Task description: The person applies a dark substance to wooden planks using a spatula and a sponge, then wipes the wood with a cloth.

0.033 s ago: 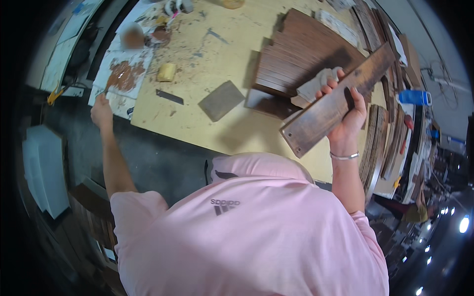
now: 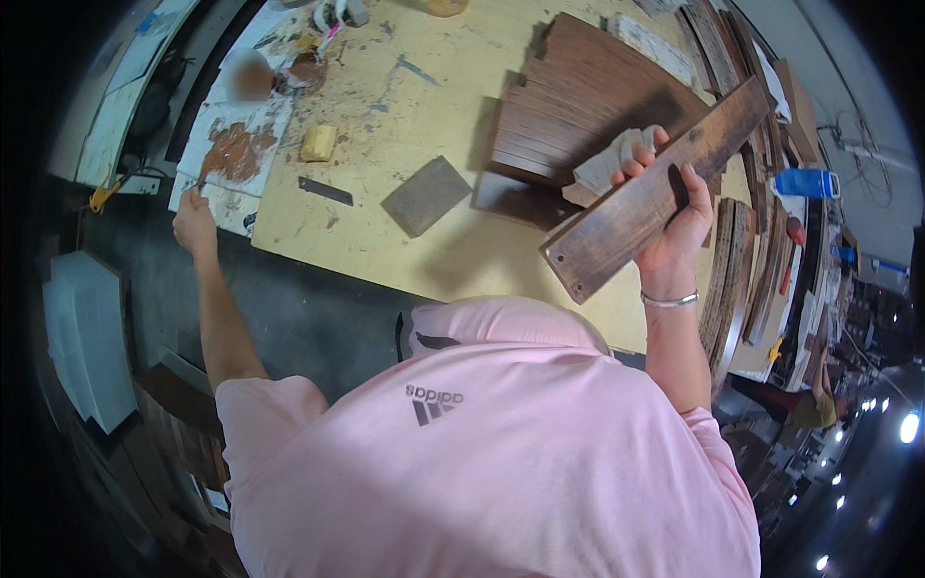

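My right hand (image 2: 674,217) grips a dark wooden plank (image 2: 655,188) at the upper right of the frame, over the bench (image 2: 424,87). My left hand (image 2: 193,222) pinches a thin tool (image 2: 199,180) at left.

Bright, even light falls on the pale yellow plywood tabletop (image 2: 424,87), and soft shadows lie beside the stack of dark brown wooden planks (image 2: 588,106). The fisheye lens bends straight edges toward a black rim. Small lamps glare at lower right. A blurred round patch sits at upper left.
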The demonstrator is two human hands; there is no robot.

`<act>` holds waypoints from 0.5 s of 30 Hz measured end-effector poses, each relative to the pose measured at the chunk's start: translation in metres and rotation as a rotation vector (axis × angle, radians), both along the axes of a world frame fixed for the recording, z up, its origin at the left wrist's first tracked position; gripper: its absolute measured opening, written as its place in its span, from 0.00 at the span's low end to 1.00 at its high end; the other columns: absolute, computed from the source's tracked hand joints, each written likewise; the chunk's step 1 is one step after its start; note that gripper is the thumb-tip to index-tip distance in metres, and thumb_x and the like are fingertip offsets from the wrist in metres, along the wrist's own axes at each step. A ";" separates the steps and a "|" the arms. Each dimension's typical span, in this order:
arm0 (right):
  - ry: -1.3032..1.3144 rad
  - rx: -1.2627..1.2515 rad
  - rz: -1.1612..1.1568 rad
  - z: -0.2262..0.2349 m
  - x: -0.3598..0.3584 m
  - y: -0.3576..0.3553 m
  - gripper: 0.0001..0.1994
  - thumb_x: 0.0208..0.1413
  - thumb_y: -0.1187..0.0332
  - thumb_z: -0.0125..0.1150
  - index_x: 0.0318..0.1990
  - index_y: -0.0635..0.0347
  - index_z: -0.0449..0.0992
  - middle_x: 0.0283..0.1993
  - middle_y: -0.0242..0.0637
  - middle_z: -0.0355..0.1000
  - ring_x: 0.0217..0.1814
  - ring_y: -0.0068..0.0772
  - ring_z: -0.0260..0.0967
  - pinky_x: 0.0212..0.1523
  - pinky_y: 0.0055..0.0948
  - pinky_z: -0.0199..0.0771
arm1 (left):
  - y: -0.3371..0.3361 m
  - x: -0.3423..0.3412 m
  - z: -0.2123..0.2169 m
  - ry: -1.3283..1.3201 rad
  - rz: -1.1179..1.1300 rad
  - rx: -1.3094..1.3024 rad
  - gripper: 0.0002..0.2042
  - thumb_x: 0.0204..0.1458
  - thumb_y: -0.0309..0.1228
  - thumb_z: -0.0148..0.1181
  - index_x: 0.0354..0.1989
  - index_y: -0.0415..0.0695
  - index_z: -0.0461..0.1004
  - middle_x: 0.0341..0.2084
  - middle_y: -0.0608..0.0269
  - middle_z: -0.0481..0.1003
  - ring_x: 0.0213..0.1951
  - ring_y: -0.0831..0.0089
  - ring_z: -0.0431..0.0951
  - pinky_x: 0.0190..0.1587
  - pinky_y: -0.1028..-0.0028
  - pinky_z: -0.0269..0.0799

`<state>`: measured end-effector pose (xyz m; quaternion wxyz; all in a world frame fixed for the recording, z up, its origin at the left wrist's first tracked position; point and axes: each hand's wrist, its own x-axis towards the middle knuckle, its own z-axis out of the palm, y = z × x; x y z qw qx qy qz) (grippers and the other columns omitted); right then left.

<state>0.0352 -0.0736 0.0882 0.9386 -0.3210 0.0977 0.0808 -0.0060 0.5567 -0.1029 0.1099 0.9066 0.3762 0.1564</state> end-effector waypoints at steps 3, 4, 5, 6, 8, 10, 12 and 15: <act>-0.061 0.050 0.003 0.001 -0.001 -0.004 0.23 0.53 0.60 0.51 0.56 0.58 0.67 0.40 0.43 0.68 0.41 0.42 0.69 0.52 0.50 0.70 | -0.003 0.011 -0.004 -0.184 0.031 -0.214 0.14 0.63 0.39 0.52 0.46 0.46 0.78 0.31 0.59 0.83 0.32 0.68 0.83 0.39 0.66 0.76; -0.073 0.038 0.000 0.001 -0.001 -0.005 0.23 0.54 0.60 0.51 0.57 0.58 0.66 0.40 0.43 0.69 0.42 0.42 0.69 0.52 0.50 0.70 | -0.002 0.013 -0.008 -0.305 0.060 -0.335 0.13 0.63 0.38 0.52 0.46 0.43 0.78 0.31 0.59 0.82 0.31 0.70 0.83 0.39 0.68 0.76; -0.084 0.027 -0.001 0.001 -0.002 -0.007 0.23 0.54 0.61 0.51 0.57 0.58 0.66 0.40 0.44 0.69 0.42 0.42 0.69 0.52 0.50 0.70 | 0.002 0.016 -0.014 -0.426 0.091 -0.456 0.13 0.64 0.36 0.53 0.45 0.40 0.78 0.30 0.59 0.82 0.30 0.72 0.82 0.38 0.71 0.76; -0.076 0.016 -0.016 0.001 -0.002 -0.008 0.23 0.54 0.61 0.50 0.57 0.58 0.66 0.40 0.44 0.69 0.42 0.42 0.69 0.53 0.50 0.70 | 0.004 0.019 -0.018 -0.547 0.123 -0.575 0.12 0.64 0.34 0.53 0.45 0.38 0.77 0.30 0.59 0.82 0.29 0.74 0.82 0.38 0.73 0.77; -0.059 -0.008 -0.048 0.003 -0.002 -0.010 0.22 0.55 0.61 0.50 0.57 0.58 0.66 0.41 0.45 0.70 0.43 0.42 0.70 0.53 0.50 0.69 | 0.000 0.023 -0.020 -0.644 0.135 -0.693 0.13 0.64 0.33 0.54 0.46 0.35 0.76 0.30 0.57 0.81 0.29 0.73 0.80 0.39 0.74 0.77; -0.071 0.011 -0.046 0.002 -0.003 -0.014 0.22 0.55 0.61 0.49 0.57 0.58 0.66 0.41 0.45 0.70 0.43 0.43 0.70 0.54 0.50 0.69 | -0.009 0.028 -0.017 -0.760 0.139 -0.833 0.13 0.64 0.31 0.55 0.47 0.32 0.75 0.32 0.57 0.80 0.30 0.73 0.79 0.41 0.73 0.78; -0.076 0.015 -0.067 0.002 -0.004 -0.017 0.22 0.56 0.61 0.49 0.57 0.58 0.66 0.41 0.45 0.70 0.43 0.44 0.70 0.55 0.51 0.69 | -0.037 0.036 -0.003 -0.889 0.132 -1.004 0.13 0.64 0.31 0.54 0.49 0.32 0.73 0.34 0.57 0.79 0.32 0.72 0.78 0.43 0.71 0.78; -0.079 0.043 -0.078 0.002 -0.001 -0.019 0.22 0.56 0.61 0.49 0.57 0.57 0.67 0.42 0.45 0.70 0.44 0.45 0.70 0.56 0.51 0.69 | -0.083 0.035 0.035 -1.060 0.005 -1.261 0.14 0.63 0.27 0.54 0.52 0.29 0.71 0.36 0.57 0.77 0.37 0.71 0.76 0.48 0.68 0.76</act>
